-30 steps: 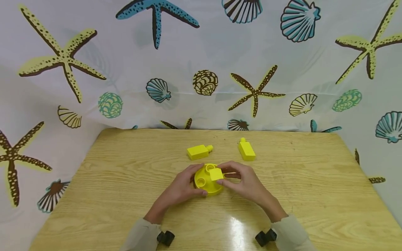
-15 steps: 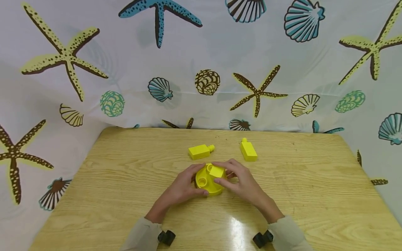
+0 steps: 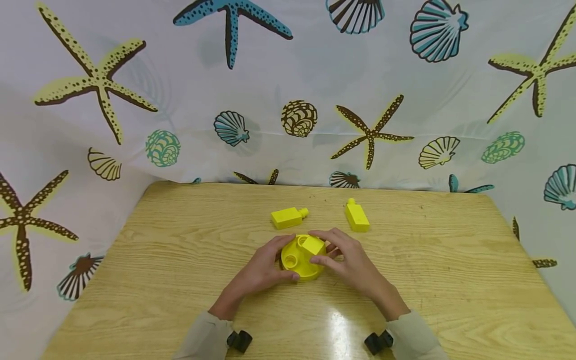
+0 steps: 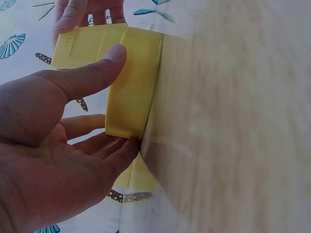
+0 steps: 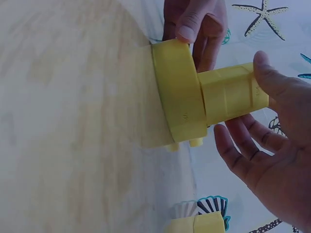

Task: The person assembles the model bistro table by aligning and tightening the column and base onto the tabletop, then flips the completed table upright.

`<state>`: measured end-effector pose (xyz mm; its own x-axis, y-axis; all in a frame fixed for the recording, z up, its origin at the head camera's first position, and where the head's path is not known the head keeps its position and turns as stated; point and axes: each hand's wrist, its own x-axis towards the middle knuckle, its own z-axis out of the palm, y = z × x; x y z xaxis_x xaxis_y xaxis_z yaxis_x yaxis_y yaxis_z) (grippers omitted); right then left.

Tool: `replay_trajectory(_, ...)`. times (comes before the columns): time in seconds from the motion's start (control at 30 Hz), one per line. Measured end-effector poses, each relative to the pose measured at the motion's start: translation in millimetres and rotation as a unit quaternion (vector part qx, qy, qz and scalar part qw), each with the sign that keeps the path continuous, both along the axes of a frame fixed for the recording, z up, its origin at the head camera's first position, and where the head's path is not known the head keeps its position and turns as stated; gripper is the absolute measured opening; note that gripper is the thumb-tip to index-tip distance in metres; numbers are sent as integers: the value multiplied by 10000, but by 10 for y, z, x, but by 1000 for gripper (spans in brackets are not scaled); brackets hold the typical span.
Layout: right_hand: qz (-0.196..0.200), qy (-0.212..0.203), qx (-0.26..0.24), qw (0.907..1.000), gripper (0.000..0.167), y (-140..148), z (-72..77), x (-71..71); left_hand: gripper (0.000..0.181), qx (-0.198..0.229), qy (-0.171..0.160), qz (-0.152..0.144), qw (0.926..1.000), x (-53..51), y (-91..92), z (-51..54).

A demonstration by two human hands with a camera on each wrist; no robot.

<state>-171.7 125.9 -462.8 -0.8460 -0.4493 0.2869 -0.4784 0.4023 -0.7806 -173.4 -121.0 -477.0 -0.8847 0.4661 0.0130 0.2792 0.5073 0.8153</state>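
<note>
Your left hand (image 3: pixel 263 266) grips the round base (image 3: pixel 306 271) on the counter (image 3: pixel 189 240) while your right hand (image 3: pixel 350 259) holds the block (image 3: pixel 312 245) standing on it.

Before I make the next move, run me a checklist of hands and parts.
1. Left hand gripping the round base: ok.
2. Base flat on the table: ok.
3. Right hand holding the upright block: ok.
4. Upright block fully seated in the base: cannot tell, the joint's inside is hidden.
5. Socket nearest the left hand unfilled: ok.
6. Left loose block and right loose block placed in the base: not ok, both lie beyond it.
</note>
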Motion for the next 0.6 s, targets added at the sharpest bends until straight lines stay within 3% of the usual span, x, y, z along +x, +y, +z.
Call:
replay_trajectory(0.17, 155, -70, -51, 9998, 51, 28, 0, -10, 85, 10, 3, 8, 10000, 4, 1, -3)
replay_trajectory(0.6, 88, -122, 102, 9998, 48, 57, 19, -14, 85, -38, -58, 49, 10000, 2, 4, 16)
